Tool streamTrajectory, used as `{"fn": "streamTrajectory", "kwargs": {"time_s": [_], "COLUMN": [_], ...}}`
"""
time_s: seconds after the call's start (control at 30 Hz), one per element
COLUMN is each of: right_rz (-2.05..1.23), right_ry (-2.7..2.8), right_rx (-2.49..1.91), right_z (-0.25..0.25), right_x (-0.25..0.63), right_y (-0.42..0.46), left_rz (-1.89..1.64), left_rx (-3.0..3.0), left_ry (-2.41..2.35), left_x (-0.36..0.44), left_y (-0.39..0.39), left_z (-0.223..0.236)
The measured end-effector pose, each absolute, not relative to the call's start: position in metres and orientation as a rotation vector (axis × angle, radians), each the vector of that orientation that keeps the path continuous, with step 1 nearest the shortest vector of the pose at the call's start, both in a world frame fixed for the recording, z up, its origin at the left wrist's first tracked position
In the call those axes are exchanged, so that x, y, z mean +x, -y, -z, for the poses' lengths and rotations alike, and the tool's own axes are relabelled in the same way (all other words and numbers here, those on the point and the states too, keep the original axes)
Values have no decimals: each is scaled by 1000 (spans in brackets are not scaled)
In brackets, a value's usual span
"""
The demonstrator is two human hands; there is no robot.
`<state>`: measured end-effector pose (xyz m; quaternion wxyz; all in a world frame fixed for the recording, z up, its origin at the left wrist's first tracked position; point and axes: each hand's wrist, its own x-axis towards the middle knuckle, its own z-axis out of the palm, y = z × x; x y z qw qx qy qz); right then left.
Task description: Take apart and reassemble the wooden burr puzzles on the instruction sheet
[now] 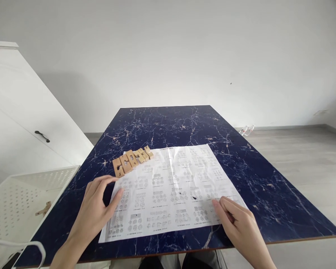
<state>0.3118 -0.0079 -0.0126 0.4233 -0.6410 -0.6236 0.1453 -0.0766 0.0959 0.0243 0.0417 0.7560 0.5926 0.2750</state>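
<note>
Several notched wooden puzzle pieces (pixel 132 160), some marked with small numbers, lie in a slanted row over the upper left corner of a creased printed sheet (pixel 156 201). The sheet carries rows of small line diagrams and lies flat on the table. My left hand (pixel 96 201) is open at the sheet's left edge, thumb and fingers spread, just below the nearest piece and holding nothing. On the sheet's lower right corner rests my right hand (pixel 237 220), its fingers curled in with the thumb against them. Nothing shows in it, and it covers that corner.
The dark blue marble-patterned table (pixel 165 125) reaches towards a white wall. At the left stand a white cabinet (pixel 41 112) and a white perforated bin (pixel 13 201) with a wooden piece (pixel 43 209) inside. Clear plastic bottles (pixel 247 130) lie on the floor beyond the right edge.
</note>
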Motion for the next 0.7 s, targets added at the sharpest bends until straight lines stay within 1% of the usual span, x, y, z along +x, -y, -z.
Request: {"fn": "streamTrajectory", "kwargs": {"time_s": [0.4,0.7], "right_rz": [-347,-368], "right_ry": [1555,1551], "right_rx": [-1622,-1618], "right_z": [10,9], "right_x": [311,313], "right_y": [9,8], "left_rz": [-567,-596], "left_rx": [2557,2456], "left_ry": [-1575,-1542], "left_x": [-65,-63], "left_y": [-194,-207], "left_z": [-17,-21]}}
